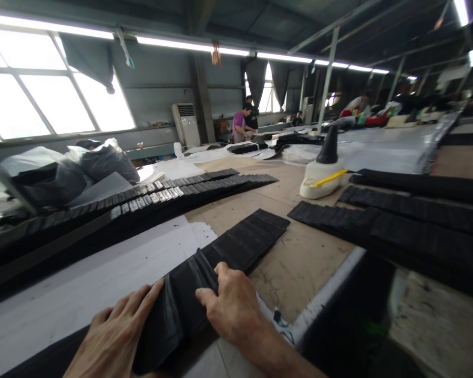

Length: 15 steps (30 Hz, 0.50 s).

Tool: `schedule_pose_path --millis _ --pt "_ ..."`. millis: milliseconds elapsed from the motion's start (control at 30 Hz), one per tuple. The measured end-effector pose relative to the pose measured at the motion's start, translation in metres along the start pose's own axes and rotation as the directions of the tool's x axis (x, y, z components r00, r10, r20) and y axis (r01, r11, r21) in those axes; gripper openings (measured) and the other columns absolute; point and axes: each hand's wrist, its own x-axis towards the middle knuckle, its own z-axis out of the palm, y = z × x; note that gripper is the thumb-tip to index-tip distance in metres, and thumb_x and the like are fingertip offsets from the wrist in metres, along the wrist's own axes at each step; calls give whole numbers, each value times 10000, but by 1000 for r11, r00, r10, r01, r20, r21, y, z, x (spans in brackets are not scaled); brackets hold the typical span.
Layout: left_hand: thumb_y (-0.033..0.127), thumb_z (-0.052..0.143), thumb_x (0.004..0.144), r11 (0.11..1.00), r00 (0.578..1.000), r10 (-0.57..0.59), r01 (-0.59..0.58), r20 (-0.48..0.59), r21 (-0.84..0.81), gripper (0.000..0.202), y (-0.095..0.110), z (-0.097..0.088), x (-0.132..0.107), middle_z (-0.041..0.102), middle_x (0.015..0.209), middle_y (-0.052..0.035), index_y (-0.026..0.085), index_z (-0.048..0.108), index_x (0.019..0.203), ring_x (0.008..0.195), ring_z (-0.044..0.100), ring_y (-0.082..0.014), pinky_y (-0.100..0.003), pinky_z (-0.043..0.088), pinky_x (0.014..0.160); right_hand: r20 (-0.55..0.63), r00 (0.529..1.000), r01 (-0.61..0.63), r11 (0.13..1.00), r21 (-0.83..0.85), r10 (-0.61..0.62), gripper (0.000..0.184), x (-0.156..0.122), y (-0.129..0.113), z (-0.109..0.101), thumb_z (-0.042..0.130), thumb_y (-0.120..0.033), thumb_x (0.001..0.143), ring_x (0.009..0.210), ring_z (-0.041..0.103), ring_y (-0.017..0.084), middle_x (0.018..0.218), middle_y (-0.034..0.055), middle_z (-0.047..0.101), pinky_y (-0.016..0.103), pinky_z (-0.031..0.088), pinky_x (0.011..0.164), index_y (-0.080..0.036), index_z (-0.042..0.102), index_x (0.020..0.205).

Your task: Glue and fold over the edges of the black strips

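A long black fabric strip (256,233) lies slantwise across the table in front of me, with raised creases near its middle. My left hand (116,328) rests on its near part, fingers stretched out and lying flat. My right hand (236,307) is at the strip's right edge, its thumb and index finger closed on a raised fold. The other fingers of that hand are curled out of sight. Beneath the strip, white paper sheets (102,275) show on the left.
Overlapping black strips (213,186) run along the left, some with shiny tags. More black pieces (410,231) lie at the right edge. A white glue pot (319,176) with a black cone and yellow-handled tool stands beyond. Plastic bags (102,163) sit back left. Co-workers (241,123) stand farther off.
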Motion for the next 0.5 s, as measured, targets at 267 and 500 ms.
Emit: schedule_pose_path --millis 267,500 --pt "517 568 598 1000 1000 6 -6 2 -19 947 29 -14 26 358 1415 -107 190 209 1411 1257 371 -311 -467 298 1008 -115 993 34 999 -31 -37 247 24 8 -13 593 -332 742 730 617 169 779 58 673 242 390 634 -160 598 918" --pt "500 566 580 1000 998 -24 25 52 -7 990 36 -12 35 296 1447 -103 188 153 1424 1283 325 -302 -472 256 1026 -288 957 -65 982 -180 11 243 64 48 -63 444 -316 891 938 566 190 979 109 620 332 392 838 -141 610 867"
